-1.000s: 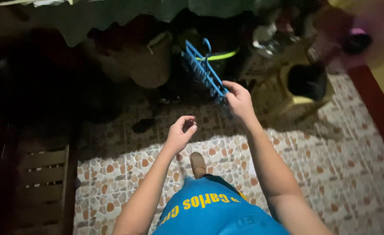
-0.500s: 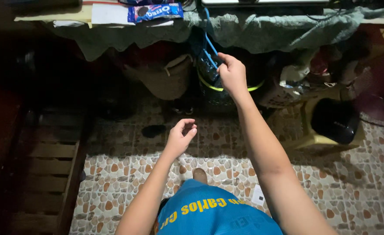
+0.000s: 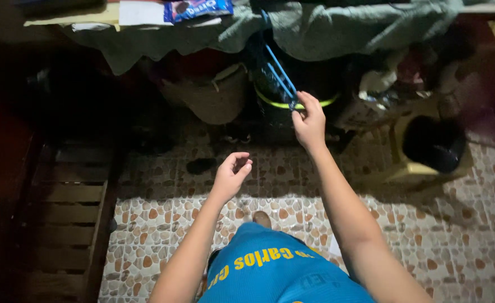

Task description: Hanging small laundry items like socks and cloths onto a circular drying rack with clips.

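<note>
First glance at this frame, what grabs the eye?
The right hand, raised mid-frame, pinches a blue plastic slatted hanger that slants up toward the green-grey cloth draped over the table edge. Below it, the empty left hand hovers half-curled above the pebble-patterned tile floor.

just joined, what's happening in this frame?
A person stands on a patterned tile floor in dim light. Their right hand is raised, gripping the lower end of a blue plastic rack, which angles up toward a table draped in green cloth. The left hand hangs free, fingers loosely curled, holding nothing. A dark basket with a yellow-green rim sits under the table behind the rack.
</note>
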